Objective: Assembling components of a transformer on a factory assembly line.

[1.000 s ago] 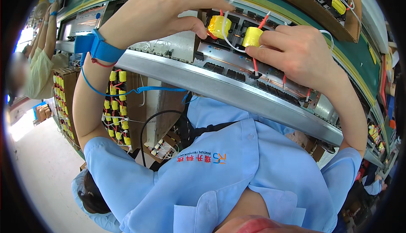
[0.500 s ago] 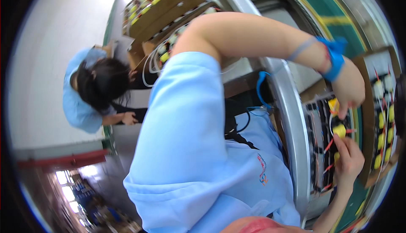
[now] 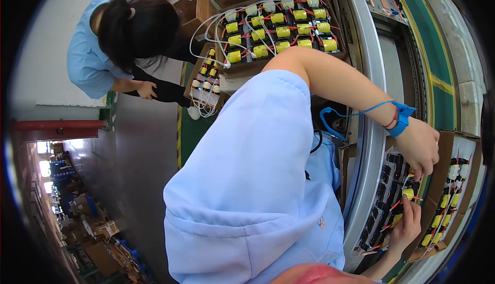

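My left hand [image 3: 420, 147], with a blue wrist strap [image 3: 401, 120] on it, reaches over a row of black parts [image 3: 381, 196] at the right. Its fingertips pinch together beside a thin white wire; what lies between them is hidden. Just below, my right hand [image 3: 406, 227] comes in from the lower edge. Its fingers close on a small yellow-wrapped component [image 3: 409, 194] with red leads, seated among the black parts. Another yellow-wrapped component [image 3: 396, 219] sits close to the right hand.
A cardboard box [image 3: 434, 194] of similar parts stands beyond my hands. Behind my left arm is a larger box of yellow-wrapped components [image 3: 282, 32] with white cables. A metal rail [image 3: 372, 145] edges the bench. Another person [image 3: 116, 42] bends forward at the left.
The view has swung, bringing the box of yellow-wrapped components fully into sight. My left fingertips have drawn together near the component. My right fingers stay on it.
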Motion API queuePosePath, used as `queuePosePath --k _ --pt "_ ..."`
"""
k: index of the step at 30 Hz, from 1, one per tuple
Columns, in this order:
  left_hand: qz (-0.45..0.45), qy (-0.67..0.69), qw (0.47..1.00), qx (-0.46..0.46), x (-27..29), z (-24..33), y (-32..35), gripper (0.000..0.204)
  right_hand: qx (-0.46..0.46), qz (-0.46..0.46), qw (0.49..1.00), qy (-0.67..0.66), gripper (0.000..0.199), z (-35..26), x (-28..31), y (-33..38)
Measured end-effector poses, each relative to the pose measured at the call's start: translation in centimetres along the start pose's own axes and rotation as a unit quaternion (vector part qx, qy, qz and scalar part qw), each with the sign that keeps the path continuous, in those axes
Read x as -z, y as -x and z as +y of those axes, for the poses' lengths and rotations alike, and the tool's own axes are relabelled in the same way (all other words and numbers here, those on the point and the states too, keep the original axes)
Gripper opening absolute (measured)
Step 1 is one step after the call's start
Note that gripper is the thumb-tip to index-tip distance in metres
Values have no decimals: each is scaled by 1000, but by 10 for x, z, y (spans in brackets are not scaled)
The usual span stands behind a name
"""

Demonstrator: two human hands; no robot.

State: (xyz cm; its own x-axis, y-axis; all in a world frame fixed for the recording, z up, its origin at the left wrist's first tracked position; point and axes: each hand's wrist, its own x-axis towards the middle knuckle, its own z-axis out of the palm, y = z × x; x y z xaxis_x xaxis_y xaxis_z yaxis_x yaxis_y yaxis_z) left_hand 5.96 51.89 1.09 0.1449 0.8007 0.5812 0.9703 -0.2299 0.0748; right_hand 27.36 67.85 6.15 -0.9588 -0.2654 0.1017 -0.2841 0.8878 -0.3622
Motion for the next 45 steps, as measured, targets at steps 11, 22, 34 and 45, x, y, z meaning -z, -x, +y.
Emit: queuePosePath --k 11,22,34,45 --pt "-58 53 973 216 29 42 3 25 1 38 994 101 50 -12 0 4" --pt "-143 39 988 47 48 31 -49 23 -8 128 982 139 41 -16 -6 30" --pt "-74 85 994 -4 11 74 -45 35 21 166 978 125 26 -4 -17 43" --pt "-153 73 977 126 -3 67 -79 36 0 184 974 135 31 3 5 78"
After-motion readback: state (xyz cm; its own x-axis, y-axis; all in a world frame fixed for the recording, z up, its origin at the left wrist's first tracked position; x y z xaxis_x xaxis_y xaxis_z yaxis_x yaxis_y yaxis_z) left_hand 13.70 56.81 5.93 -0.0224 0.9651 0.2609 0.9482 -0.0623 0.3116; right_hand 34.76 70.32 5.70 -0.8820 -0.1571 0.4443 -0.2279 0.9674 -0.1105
